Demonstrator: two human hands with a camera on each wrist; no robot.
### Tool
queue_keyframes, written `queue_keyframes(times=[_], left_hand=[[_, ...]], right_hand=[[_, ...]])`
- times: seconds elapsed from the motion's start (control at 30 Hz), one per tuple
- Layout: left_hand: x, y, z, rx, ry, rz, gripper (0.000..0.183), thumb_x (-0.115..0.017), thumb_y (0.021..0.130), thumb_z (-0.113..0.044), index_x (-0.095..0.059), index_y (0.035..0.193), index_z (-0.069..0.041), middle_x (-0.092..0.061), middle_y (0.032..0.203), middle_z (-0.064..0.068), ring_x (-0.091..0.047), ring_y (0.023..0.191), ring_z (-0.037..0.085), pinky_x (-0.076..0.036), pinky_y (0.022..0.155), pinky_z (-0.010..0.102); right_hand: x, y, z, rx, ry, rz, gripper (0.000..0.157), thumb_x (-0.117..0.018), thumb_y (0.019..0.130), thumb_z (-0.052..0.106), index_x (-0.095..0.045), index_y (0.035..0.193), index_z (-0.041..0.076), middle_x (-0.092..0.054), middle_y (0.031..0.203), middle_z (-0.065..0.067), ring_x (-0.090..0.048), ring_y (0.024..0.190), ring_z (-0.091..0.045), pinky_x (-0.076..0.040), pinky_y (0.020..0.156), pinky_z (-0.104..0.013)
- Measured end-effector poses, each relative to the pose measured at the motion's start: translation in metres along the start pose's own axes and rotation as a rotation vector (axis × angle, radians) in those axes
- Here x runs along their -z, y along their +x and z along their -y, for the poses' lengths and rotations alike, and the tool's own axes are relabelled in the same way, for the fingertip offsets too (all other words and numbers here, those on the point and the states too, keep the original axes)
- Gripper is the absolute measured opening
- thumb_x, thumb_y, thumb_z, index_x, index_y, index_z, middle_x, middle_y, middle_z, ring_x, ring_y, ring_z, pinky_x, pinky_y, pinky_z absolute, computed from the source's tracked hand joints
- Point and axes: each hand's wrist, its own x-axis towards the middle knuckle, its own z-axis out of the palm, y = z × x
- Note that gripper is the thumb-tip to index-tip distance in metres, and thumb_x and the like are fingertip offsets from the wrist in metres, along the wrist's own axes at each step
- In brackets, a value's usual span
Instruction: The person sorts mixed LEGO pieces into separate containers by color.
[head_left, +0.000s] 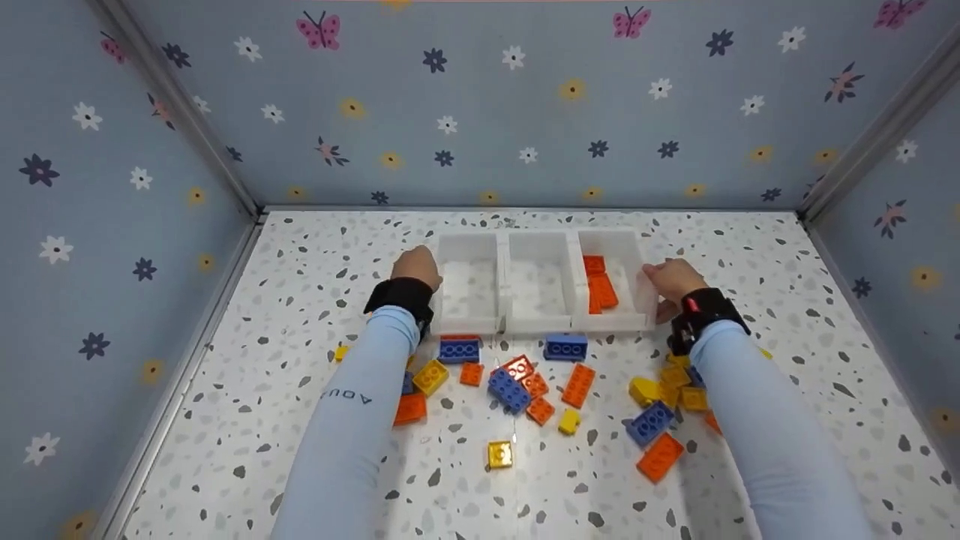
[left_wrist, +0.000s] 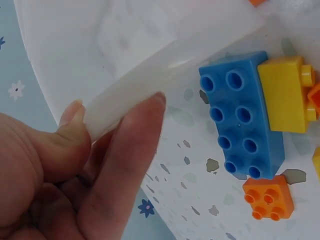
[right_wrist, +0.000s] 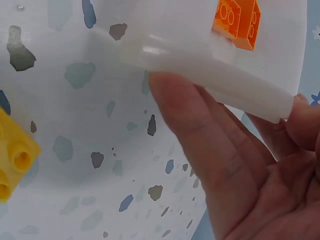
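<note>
A white, translucent three-compartment tray (head_left: 540,324) stands on the speckled table near the back wall. My left hand (head_left: 416,268) grips its left end; in the left wrist view the thumb bears on the rim (left_wrist: 150,75) with the fingers under it. At the opposite end my right hand (head_left: 675,279) holds the tray's right wall, its fingers along the outside of the rim (right_wrist: 215,77) in the right wrist view. Several orange toy bricks (head_left: 602,291) lie in the right compartment. The left and middle compartments show only their bare bottoms.
Loose toy bricks are scattered before the tray: a blue one (head_left: 565,347) by its front, a mixed cluster (head_left: 510,390) in the middle, yellow ones (head_left: 675,379) under the right forearm and an orange one (head_left: 410,409) by the left sleeve. A patterned wall (head_left: 510,112) rises behind.
</note>
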Motion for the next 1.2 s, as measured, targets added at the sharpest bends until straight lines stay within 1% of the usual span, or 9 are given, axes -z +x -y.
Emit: queue_keyframes(times=[0.1, 0.23, 0.33, 0.53, 0.63, 0.77, 0.97, 1.07, 1.2], left_hand=[[0.0, 0.006, 0.004, 0.003, -0.017, 0.019, 0.023, -0.066, 0.093, -0.007, -0.066, 0.109, 0.011, -0.068, 0.105, 0.025, -0.065, 0.1, 0.038, -0.053, 0.087, 0.046], [0.002, 0.004, 0.003, 0.021, -0.018, 0.037, 0.021, -0.066, 0.093, -0.006, -0.067, 0.106, 0.01, -0.069, 0.105, 0.024, -0.065, 0.099, 0.037, -0.053, 0.086, 0.045], [0.005, 0.002, 0.005, 0.025, -0.015, 0.047, 0.022, -0.065, 0.093, -0.006, -0.066, 0.108, 0.01, -0.068, 0.106, 0.024, -0.065, 0.099, 0.038, -0.053, 0.086, 0.045], [0.005, 0.0, 0.007, 0.015, -0.017, 0.034, 0.032, -0.067, 0.095, -0.013, -0.062, 0.115, 0.012, -0.067, 0.109, 0.025, -0.064, 0.101, 0.037, -0.052, 0.088, 0.045], [0.002, -0.004, 0.005, 0.012, -0.024, 0.026, 0.031, -0.064, 0.097, -0.013, -0.061, 0.116, 0.012, -0.066, 0.109, 0.025, -0.064, 0.101, 0.037, -0.051, 0.089, 0.045], [0.001, -0.012, 0.002, -0.013, -0.061, 0.031, 0.033, -0.058, 0.101, -0.013, -0.059, 0.123, 0.011, -0.064, 0.118, 0.026, -0.062, 0.104, 0.038, -0.05, 0.091, 0.045], [0.004, -0.044, 0.023, -0.059, -0.135, 0.041, 0.043, -0.062, 0.099, -0.018, -0.056, 0.133, 0.008, -0.061, 0.128, 0.024, -0.059, 0.115, 0.036, -0.047, 0.097, 0.046], [0.001, -0.071, 0.041, -0.035, -0.135, 0.089, 0.047, -0.068, 0.095, -0.019, -0.058, 0.133, 0.004, -0.062, 0.127, 0.022, -0.059, 0.114, 0.036, -0.047, 0.097, 0.049], [-0.013, -0.105, 0.061, -0.022, -0.07, 0.149, 0.049, -0.073, 0.091, -0.02, -0.059, 0.133, 0.003, -0.059, 0.131, 0.022, -0.055, 0.118, 0.037, -0.044, 0.099, 0.051]], right_hand=[[-0.001, 0.002, 0.003, -0.016, -0.037, -0.027, 0.064, -0.032, 0.108, 0.035, -0.02, 0.153, -0.007, -0.036, 0.147, -0.033, -0.071, 0.069, -0.037, -0.058, 0.066, -0.047], [-0.002, 0.004, 0.005, -0.03, -0.123, -0.033, 0.067, -0.03, 0.108, 0.038, -0.021, 0.151, -0.012, -0.041, 0.141, -0.037, -0.07, 0.059, -0.029, -0.059, 0.06, -0.041], [-0.002, 0.005, 0.007, -0.039, -0.145, -0.023, 0.069, -0.03, 0.107, 0.039, -0.016, 0.152, -0.012, -0.043, 0.138, -0.039, -0.069, 0.055, -0.027, -0.058, 0.055, -0.038], [0.003, 0.003, 0.01, -0.056, -0.122, -0.002, 0.065, -0.029, 0.107, 0.041, -0.034, 0.145, -0.01, -0.058, 0.117, -0.036, -0.071, 0.061, -0.03, -0.058, 0.058, -0.04], [0.004, 0.0, 0.01, -0.079, -0.1, 0.021, 0.063, -0.029, 0.106, 0.043, -0.038, 0.144, -0.007, -0.055, 0.124, -0.033, -0.072, 0.069, -0.032, -0.059, 0.065, -0.042], [0.004, -0.003, 0.008, -0.075, -0.092, 0.019, 0.064, -0.028, 0.107, 0.042, -0.032, 0.148, -0.007, -0.048, 0.134, -0.032, -0.072, 0.074, -0.033, -0.059, 0.07, -0.044], [0.002, 0.002, 0.007, -0.069, -0.094, -0.003, 0.066, -0.028, 0.107, 0.042, -0.026, 0.15, -0.009, -0.051, 0.127, -0.032, -0.069, 0.061, -0.027, -0.059, 0.062, -0.04], [0.0, 0.005, 0.007, -0.09, -0.069, -0.024, 0.07, -0.03, 0.107, 0.041, -0.013, 0.154, -0.007, -0.043, 0.139, -0.034, -0.067, 0.056, -0.026, -0.058, 0.058, -0.039], [-0.002, 0.005, 0.008, -0.096, -0.059, -0.048, 0.072, -0.032, 0.107, 0.041, -0.002, 0.156, -0.003, -0.03, 0.151, -0.033, -0.065, 0.053, -0.027, -0.058, 0.055, -0.04]])
